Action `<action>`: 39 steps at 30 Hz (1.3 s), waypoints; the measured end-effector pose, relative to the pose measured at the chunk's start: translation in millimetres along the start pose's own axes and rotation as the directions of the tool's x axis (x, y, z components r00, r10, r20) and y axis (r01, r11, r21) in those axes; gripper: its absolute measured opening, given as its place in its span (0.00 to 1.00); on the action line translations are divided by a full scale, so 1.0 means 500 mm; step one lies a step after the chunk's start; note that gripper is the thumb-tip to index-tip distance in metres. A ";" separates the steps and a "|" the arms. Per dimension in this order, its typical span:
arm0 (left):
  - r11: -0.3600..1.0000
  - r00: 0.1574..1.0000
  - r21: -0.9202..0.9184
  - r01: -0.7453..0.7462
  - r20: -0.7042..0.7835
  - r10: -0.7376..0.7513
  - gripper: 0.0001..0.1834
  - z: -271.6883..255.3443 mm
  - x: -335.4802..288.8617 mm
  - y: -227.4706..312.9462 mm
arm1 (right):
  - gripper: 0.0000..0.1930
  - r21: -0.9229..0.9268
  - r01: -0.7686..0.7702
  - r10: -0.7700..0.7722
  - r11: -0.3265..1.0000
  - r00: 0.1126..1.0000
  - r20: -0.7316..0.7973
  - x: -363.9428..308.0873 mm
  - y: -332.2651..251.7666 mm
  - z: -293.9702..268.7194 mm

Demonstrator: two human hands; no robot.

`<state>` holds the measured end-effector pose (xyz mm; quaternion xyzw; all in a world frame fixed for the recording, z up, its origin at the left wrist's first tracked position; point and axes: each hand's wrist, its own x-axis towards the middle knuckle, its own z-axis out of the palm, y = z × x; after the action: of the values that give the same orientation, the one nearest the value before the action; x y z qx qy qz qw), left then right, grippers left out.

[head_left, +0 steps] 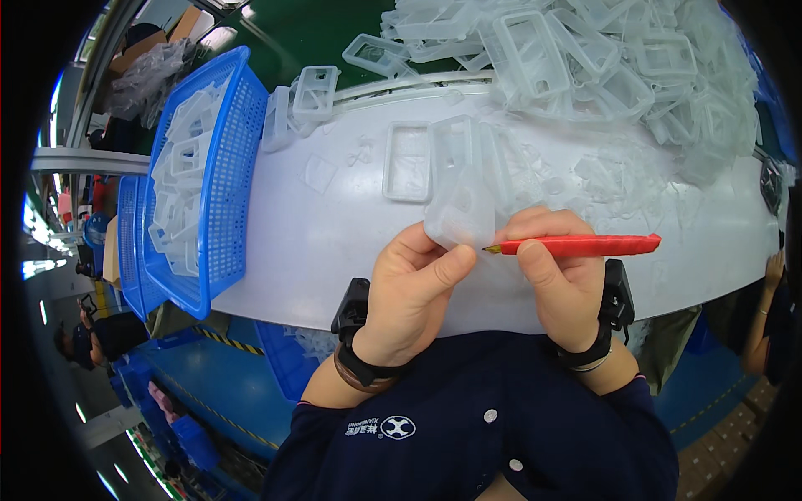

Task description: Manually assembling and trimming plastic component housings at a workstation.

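Note:
My left hand pinches a translucent plastic case by its near edge, thumb in front. In my right hand is a red-handled craft knife, its short pointed tip turned left against or very near the case's right edge; contact cannot be told. Just behind the held case lie more translucent cases on the white table, among them an open rectangular frame to the left. Thin clear plastic scraps are scattered to the right of them.
A large heap of translucent cases covers the far right of the table. At the left edge stands a blue perforated basket filled with similar parts. A blue bin sits below the table's near edge. Other people are at both sides.

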<state>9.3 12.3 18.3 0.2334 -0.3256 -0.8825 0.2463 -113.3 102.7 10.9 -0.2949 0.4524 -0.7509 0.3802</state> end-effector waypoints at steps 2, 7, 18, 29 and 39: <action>1.000 1.000 0.016 0.006 -0.004 -0.006 0.14 0.001 -0.001 -0.002 | 0.05 -0.526 0.356 -0.310 0.772 0.934 0.178 0.008 0.002 -0.005; 0.972 0.970 0.032 -0.234 0.071 0.232 0.19 -0.026 -0.013 0.026 | 0.04 -0.758 0.334 -0.493 0.560 0.870 0.019 0.029 -0.014 -0.064; 0.911 0.933 0.205 -0.357 0.041 0.357 0.14 -0.040 -0.012 0.080 | 0.05 -0.976 0.032 -0.482 0.213 0.873 -0.077 0.010 -0.071 -0.174; 0.981 0.993 0.159 -0.107 0.075 0.096 0.19 0.006 -0.012 0.023 | 0.06 -0.317 0.285 -0.218 0.904 0.948 0.230 0.031 -0.034 -0.008; 0.969 0.993 0.218 -0.120 0.034 0.115 0.13 0.000 -0.022 0.024 | 0.05 -0.314 0.273 -0.209 0.909 0.952 0.223 0.027 -0.030 -0.011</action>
<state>21.2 10.8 29.5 0.2302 -0.4370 -0.8274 0.2674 -129.2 98.4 23.5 -0.4783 0.4981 -0.6719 0.2677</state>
